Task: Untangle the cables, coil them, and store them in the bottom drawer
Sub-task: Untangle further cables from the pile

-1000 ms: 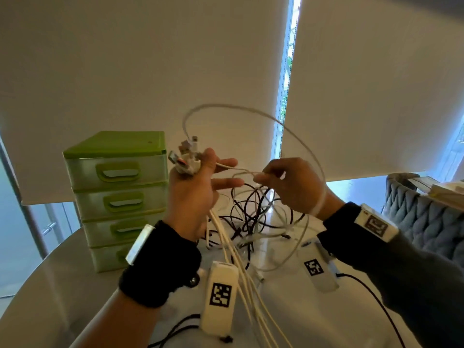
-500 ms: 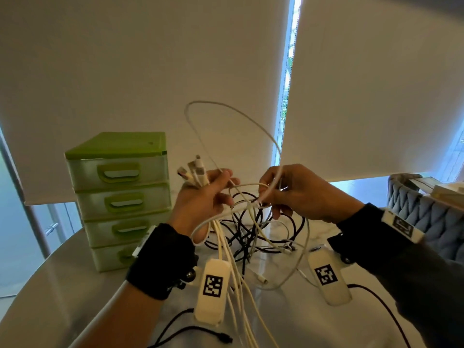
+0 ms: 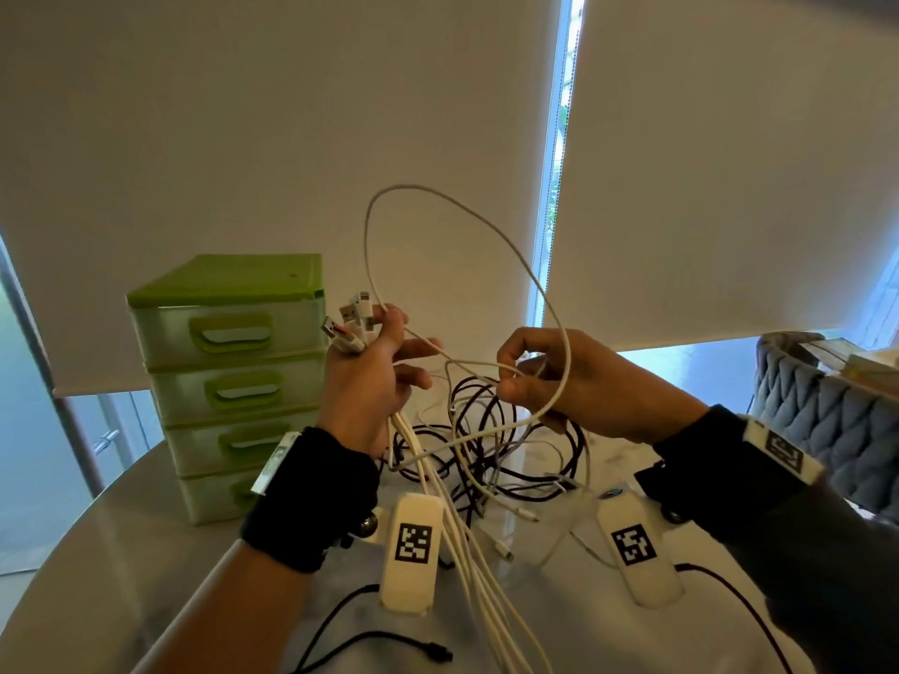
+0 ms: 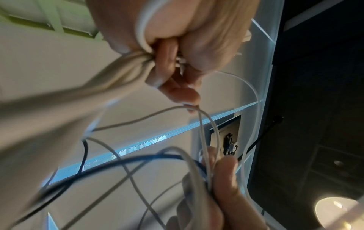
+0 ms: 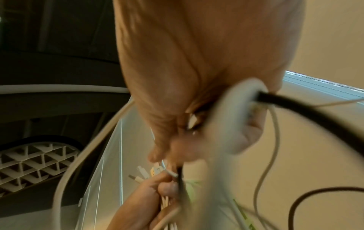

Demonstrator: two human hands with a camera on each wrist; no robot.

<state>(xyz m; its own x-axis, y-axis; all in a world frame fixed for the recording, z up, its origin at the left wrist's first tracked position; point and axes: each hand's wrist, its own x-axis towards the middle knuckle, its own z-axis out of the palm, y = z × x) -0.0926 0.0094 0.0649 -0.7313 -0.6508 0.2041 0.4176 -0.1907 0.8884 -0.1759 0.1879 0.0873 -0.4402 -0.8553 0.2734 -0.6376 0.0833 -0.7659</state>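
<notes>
White cables (image 3: 440, 488) are squeezed in the left hand (image 3: 365, 386), plugs up, beside the green drawers (image 3: 228, 381). The right hand (image 3: 574, 381) pinches one white loop (image 3: 486, 226).

Probably a home: roller blinds (image 3: 729, 163) over big windows, a tufted chair (image 3: 827, 420), a marble table (image 3: 97, 552)

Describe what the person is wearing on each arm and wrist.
Left wrist: black band with a white tag, bare forearm. Right arm: dark long sleeve, white tag with a black pattern at the cuff. Under each wrist hangs a white camera block with a black square code and a black cable.
</notes>
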